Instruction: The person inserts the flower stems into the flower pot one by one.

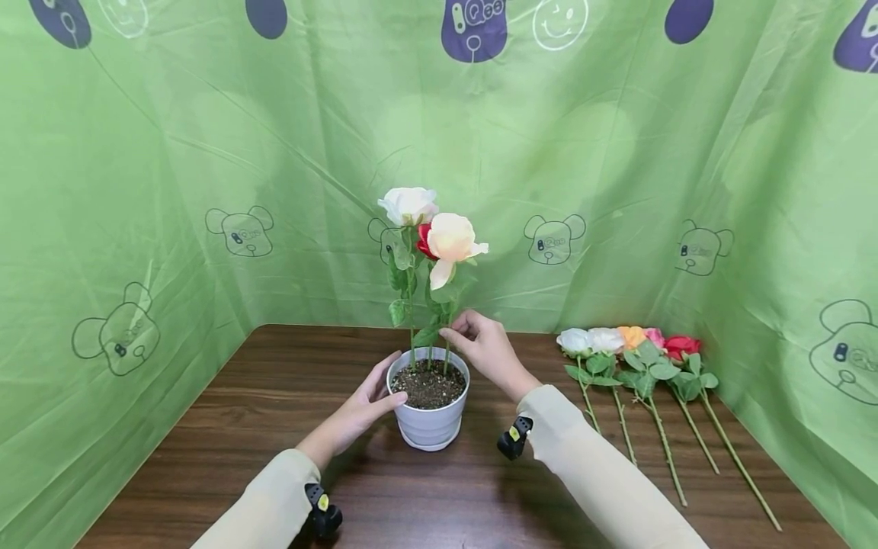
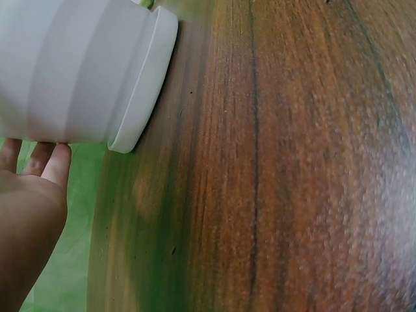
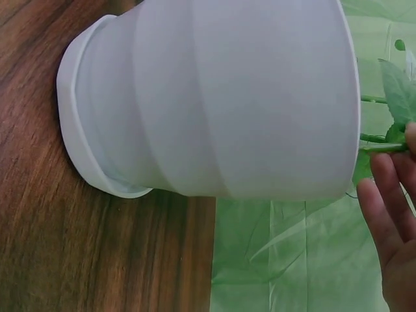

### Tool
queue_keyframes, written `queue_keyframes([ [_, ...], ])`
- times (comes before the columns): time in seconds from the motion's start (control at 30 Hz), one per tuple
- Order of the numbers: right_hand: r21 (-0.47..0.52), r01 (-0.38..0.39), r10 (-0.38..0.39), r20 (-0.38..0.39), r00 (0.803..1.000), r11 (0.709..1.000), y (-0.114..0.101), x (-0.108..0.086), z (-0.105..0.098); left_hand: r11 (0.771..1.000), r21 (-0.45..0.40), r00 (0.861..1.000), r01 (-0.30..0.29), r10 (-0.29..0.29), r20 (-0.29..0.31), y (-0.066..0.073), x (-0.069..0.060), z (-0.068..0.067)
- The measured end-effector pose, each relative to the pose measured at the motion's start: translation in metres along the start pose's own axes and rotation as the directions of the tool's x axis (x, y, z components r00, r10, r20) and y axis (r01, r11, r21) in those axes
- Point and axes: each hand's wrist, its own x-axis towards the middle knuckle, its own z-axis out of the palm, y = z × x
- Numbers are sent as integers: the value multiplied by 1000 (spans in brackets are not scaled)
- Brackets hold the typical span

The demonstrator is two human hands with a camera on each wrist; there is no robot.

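Observation:
A white ribbed pot (image 1: 428,424) (image 2: 71,71) (image 3: 247,97) with dark soil (image 1: 428,387) stands upright on its saucer. My left hand (image 1: 366,400) (image 2: 32,195) grips the pot's left side, thumb near the rim, fingers against the wall. Above the soil, my right hand (image 1: 485,347) (image 3: 396,214) pinches the rightmost green stem (image 3: 383,148), which seems to carry the peach rose (image 1: 453,238). A white rose (image 1: 409,206) stands to the left, and a red rose (image 1: 424,241) shows partly behind the peach one.
On the wooden table (image 1: 274,396) at the right lie several loose stemmed roses: white ones (image 1: 605,340), an orange one (image 1: 631,337), a pink one (image 1: 655,337) and a red one (image 1: 682,348). A green printed cloth (image 1: 315,152) surrounds the table.

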Motion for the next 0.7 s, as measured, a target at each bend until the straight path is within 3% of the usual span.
queue_keyframes([
  [0.27, -6, -5, 5, 44, 999, 1000, 2, 2, 1, 1000, 3, 1000, -3, 3, 5, 1, 0, 1],
  [0.57, -124, 82, -73, 72, 995, 989, 8, 1, -1, 1000, -8, 1000, 22, -22, -7, -1, 1, 0],
  [0.7, -124, 92, -84, 69, 994, 988, 10, -1, 0, 1000, -12, 1000, 26, -26, -13, 0, 0, 1],
])
